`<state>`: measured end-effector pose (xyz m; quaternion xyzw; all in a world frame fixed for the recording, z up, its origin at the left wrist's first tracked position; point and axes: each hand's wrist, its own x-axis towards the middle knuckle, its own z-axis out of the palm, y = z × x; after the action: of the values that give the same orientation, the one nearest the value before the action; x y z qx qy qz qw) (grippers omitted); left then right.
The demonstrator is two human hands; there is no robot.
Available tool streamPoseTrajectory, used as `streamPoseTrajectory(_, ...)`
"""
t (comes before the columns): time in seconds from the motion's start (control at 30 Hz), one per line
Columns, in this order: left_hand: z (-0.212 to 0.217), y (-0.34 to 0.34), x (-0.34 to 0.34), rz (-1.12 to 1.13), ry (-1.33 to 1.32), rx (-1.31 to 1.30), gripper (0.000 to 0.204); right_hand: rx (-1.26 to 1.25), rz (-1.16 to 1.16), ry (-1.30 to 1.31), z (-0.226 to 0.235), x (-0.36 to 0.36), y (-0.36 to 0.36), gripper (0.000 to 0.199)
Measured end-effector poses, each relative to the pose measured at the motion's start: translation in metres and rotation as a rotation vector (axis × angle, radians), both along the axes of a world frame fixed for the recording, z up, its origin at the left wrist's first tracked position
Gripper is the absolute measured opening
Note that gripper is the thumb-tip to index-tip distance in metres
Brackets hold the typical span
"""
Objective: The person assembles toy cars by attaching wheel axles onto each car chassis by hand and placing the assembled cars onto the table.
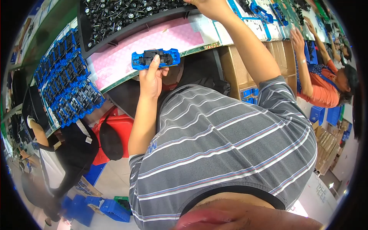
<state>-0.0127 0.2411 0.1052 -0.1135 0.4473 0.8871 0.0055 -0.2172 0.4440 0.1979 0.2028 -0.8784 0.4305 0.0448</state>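
My left hand (152, 76) is closed around a blue toy car body (174, 57) with a black underside, its thumb pressed on the black part. The car body is held level above the near edge of the bench, underside up. My right hand (211, 7) reaches to the far right corner of a black tray (126, 34). Most of its fingers are cut off by the top of the picture, so their grip is hidden. Small black wheel parts (115, 17) with silvery centres fill the tray in a loose heap.
Rows of blue-and-black car bodies (67, 76) lie to the left. A pink padded sheet (115, 69) covers the bench before me. Wooden shelving (234, 65) stands under the bench at right. Co-workers sit on both sides; a red stool (119, 126) is at lower left.
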Motion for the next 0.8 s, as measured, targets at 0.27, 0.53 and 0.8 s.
streamPoseTrajectory(0.27,0.015,0.004,-0.004,-0.003,0.059,0.047,0.035,-0.337,0.337,-0.092,-0.031,0.064,-0.005,0.017)
streamPoseTrajectory(0.53,0.014,-0.01,-0.007,-0.196,0.363,-0.351,0.079,-0.276,0.479,-0.294,-0.013,0.113,-0.019,0.012)
streamPoseTrajectory(0.8,0.01,-0.003,0.006,-0.178,0.333,-0.318,0.074,-0.324,0.533,-0.281,-0.022,0.116,-0.022,0.009)
